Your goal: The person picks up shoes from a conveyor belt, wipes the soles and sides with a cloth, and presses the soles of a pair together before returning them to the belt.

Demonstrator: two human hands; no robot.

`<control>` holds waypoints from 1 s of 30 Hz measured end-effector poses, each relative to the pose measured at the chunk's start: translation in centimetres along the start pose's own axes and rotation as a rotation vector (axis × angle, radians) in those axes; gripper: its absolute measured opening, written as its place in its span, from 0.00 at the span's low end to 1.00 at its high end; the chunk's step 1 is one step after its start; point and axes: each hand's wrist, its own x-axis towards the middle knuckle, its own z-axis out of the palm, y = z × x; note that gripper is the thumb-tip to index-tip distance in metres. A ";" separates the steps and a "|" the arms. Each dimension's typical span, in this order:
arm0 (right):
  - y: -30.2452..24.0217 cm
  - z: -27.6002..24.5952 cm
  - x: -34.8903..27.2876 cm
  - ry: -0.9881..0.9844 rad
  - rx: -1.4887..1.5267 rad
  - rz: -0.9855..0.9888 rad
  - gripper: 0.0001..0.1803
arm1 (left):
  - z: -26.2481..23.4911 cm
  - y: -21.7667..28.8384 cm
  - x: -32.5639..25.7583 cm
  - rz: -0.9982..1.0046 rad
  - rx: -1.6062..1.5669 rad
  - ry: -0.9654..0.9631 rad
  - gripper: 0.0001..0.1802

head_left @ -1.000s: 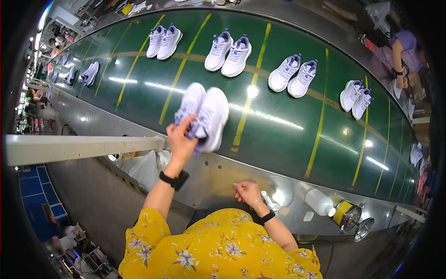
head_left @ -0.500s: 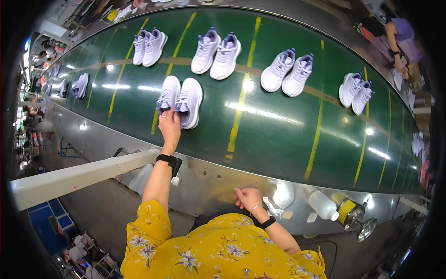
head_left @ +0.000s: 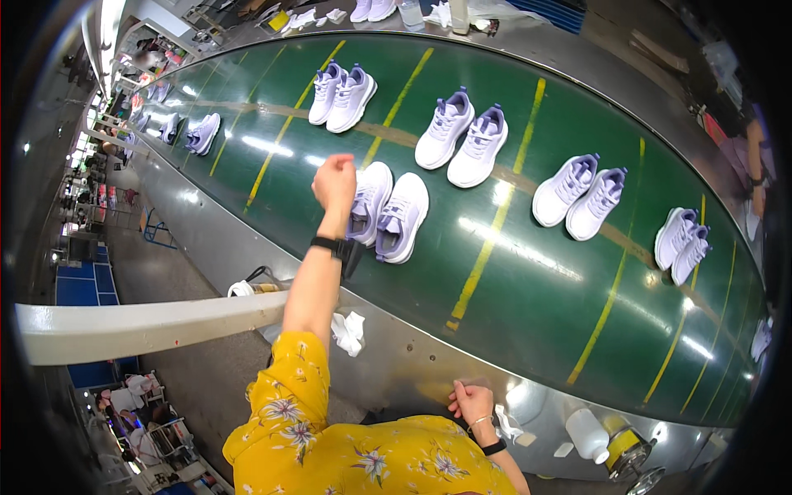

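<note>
My left hand [head_left: 334, 186] is stretched out over the green conveyor belt [head_left: 412, 301], fingers curled in and nothing visible in them. Just right of it lies the nearest pair of white and lilac sneakers, a left shoe [head_left: 375, 191] and a right shoe [head_left: 404, 216], toes pointing away from me. My wrist partly overlaps the left shoe's heel; the hand looks apart from the pair. Low by the belt's metal edge, my right hand [head_left: 473, 402] rests with loosely bent fingers and holds nothing I can see. Crumpled white paper [head_left: 507, 422] lies beside it.
More sneaker pairs stand along the belt, among them a far pair [head_left: 351, 99], a middle pair [head_left: 478, 144] and a right pair [head_left: 582, 198]. A white bottle [head_left: 586, 435] and a metal-topped pot [head_left: 631, 452] are at lower right. A pale beam [head_left: 157, 330] juts in from the left.
My left hand has let go of the near pair's left shoe and moved up and away. The view has turned, so the belt and shoes appear farther right and lower. The right hand keeps its pose.
</note>
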 end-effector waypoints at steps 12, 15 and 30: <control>2.9 -0.6 0.1 0.072 -0.021 0.080 0.22 | 5.4 2.5 20.1 0.304 0.554 -0.046 0.48; 3.4 -0.5 0.1 0.209 -0.111 0.050 0.20 | 7.9 2.7 22.8 0.375 0.532 -0.023 0.47; 1.8 -2.1 0.7 0.207 -0.211 0.032 0.19 | 11.9 0.1 24.2 0.456 0.676 -0.135 0.33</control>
